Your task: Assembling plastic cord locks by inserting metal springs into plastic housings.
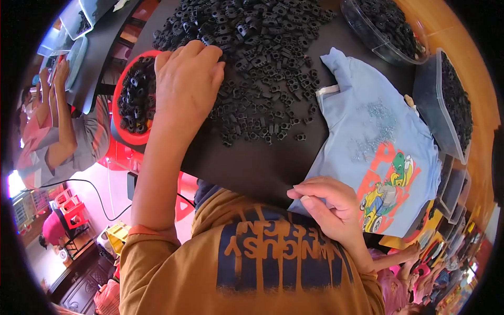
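My left hand (189, 79) is over the left edge of a pile of small black plastic parts (252, 37), next to a red basin (116, 113) with black parts (137, 97) in it. Its fingers curl downward, and their tips and anything in them are hidden. Near the table's front edge, my right hand (331, 205) has thumb and forefinger drawn together; whatever they pinch is too small to make out. Beside it lies a light blue cloth (341, 131), like a T-shirt with a cartoon print, bearing a scatter of tiny silvery pieces (375, 126).
A round clear tub (420, 56) and a rectangular clear bin (440, 113), both with black parts, stand to the right. More clear bins (452, 189) stack below. At far left, another person's arm (65, 110) is at a dark table (97, 60). A cable (97, 191) hangs lower left.
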Demonstrator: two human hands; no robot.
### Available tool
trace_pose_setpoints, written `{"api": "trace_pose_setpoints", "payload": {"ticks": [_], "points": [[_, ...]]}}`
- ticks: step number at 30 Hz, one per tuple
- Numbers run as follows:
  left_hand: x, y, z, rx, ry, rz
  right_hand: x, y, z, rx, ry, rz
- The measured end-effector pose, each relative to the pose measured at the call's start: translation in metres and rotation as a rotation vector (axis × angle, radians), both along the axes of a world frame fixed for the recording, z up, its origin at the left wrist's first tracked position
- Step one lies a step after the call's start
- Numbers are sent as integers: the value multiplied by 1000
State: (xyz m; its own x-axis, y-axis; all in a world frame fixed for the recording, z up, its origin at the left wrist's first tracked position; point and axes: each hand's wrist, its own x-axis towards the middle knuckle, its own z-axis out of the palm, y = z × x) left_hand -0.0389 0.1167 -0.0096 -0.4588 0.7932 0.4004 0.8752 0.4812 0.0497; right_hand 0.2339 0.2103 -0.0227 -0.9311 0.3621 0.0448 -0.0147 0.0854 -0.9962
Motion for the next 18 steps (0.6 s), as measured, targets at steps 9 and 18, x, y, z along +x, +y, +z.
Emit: {"api": "trace_pose_setpoints", "payload": {"ticks": [9,18], "points": [[-10,10,4,-84,7,-114,0,4,0,71,43,30],[68,11,38,96,-748,-43,18,6,-7,-170,103,-167]]}}
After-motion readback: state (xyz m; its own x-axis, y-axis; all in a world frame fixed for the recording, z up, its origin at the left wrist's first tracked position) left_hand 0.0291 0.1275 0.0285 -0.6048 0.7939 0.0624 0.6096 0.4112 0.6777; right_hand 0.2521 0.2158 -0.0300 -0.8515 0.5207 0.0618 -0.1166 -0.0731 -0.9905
